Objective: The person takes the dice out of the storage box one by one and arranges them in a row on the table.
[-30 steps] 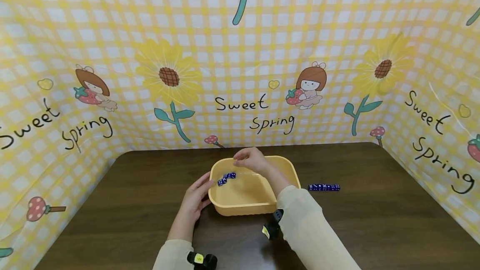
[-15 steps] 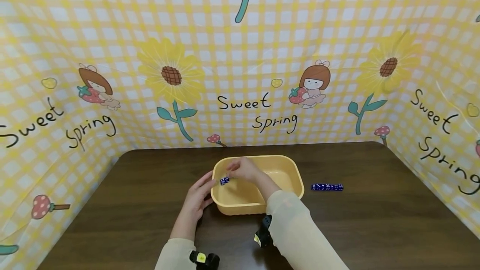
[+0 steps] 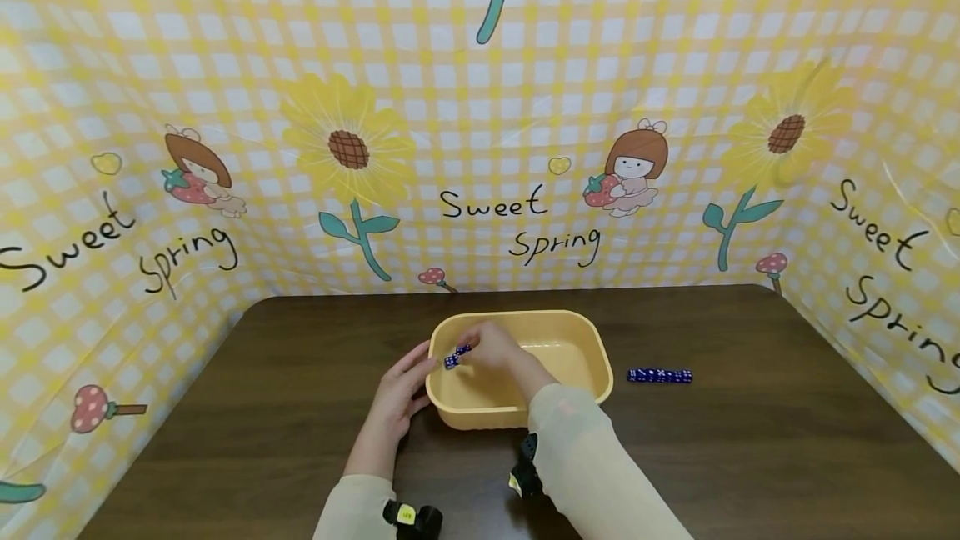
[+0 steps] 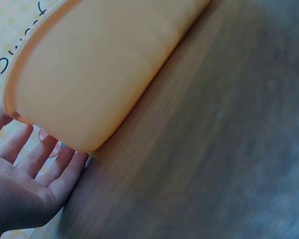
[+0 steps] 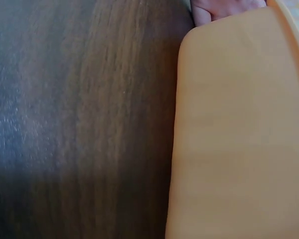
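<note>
Both arms wear loose, pale cream long sleeves reaching the wrists, leaving the left hand (image 3: pixel 395 403) and right hand (image 3: pixel 491 347) bare, and each wrist carries a small black strapped-on camera unit (each with a little yellow sticker on it) under the cuff.

Head camera looks forward and down from above the table (image 3: pixel 750 440), taking in the whole scene. Left wrist camera sits low, very near the yellow tub (image 4: pixel 99 74) — its outer wall fills the frame. Right wrist camera, equally close, faces that same tub wall (image 5: pixel 239 139) and tabletop — both shared.
</note>
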A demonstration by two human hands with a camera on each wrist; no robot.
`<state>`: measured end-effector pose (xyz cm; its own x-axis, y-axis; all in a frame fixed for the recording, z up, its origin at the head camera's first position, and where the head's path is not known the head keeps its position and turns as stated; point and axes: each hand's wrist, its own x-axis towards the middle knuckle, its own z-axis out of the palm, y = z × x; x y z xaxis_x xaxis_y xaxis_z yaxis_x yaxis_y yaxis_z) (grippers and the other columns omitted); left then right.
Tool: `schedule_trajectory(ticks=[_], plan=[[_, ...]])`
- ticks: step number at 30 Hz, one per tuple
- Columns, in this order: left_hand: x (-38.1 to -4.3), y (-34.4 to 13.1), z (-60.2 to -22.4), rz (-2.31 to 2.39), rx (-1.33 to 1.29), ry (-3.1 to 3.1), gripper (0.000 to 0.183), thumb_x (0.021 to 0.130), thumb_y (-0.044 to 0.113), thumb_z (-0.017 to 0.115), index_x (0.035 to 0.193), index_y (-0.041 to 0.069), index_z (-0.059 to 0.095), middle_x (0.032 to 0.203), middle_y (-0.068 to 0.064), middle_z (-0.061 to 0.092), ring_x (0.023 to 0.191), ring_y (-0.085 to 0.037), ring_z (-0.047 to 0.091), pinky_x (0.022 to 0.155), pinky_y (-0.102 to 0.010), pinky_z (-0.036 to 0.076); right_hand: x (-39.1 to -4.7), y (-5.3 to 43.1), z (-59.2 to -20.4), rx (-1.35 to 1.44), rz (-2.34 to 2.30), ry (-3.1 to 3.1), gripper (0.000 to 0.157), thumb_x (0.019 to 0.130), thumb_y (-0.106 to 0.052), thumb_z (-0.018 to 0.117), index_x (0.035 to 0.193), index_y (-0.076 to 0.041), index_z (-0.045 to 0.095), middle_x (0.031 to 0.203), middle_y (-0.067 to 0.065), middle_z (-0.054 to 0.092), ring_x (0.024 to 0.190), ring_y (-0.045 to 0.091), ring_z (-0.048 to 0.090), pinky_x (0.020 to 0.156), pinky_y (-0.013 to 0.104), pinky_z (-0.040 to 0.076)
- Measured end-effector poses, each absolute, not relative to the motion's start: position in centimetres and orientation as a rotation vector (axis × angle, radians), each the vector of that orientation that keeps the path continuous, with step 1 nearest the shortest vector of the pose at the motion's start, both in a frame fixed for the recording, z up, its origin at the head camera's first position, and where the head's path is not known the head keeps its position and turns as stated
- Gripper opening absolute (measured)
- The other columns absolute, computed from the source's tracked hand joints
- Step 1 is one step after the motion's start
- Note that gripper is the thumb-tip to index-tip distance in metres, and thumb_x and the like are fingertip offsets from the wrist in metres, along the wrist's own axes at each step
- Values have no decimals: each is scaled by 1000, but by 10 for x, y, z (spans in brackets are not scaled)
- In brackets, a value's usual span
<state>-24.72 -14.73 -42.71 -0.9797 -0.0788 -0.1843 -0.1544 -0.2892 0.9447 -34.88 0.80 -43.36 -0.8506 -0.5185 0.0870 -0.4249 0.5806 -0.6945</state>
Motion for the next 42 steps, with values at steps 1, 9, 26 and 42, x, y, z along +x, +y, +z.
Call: schedule_trajectory(ticks=[1, 9, 26, 42], plan=[[-247, -147, -427, 2470, -308, 1839, 47, 81, 13, 59, 126, 9, 46, 125, -13, 44, 106, -28, 45, 75, -40, 42, -338, 7, -422, -753, -1085, 2687, 22, 67, -12, 72, 88, -8, 67, 79, 0, 63, 75, 13, 54, 69, 25, 41], [-248, -147, -428, 2474, -308, 1840, 46, 81, 14, 59, 125, 9, 46, 125, -12, 45, 107, -28, 45, 74, -38, 42, -320, 4, -409, -773, -942, 2787, 19, 71, -10, 68, 89, -6, 66, 80, -1, 63, 70, 10, 51, 66, 21, 39], [-249, -148, -429, 2479, -289, 1831, 46, 82, 11, 57, 126, 8, 45, 126, -12, 44, 108, -29, 44, 74, -38, 42, -320, 2, -413, -821, -790, 2863, 20, 67, -10, 69, 88, -11, 68, 80, -5, 60, 71, 11, 50, 66, 22, 38], [-248, -147, -427, 2473, -313, 1831, 46, 82, 11, 56, 127, 9, 44, 126, -13, 44, 108, -28, 44, 75, -38, 41, -317, 5, -414, -875, -781, 2868, 9, 67, -11, 71, 75, -11, 67, 62, -8, 51, 65, 11, 45, 60, 21, 36]])
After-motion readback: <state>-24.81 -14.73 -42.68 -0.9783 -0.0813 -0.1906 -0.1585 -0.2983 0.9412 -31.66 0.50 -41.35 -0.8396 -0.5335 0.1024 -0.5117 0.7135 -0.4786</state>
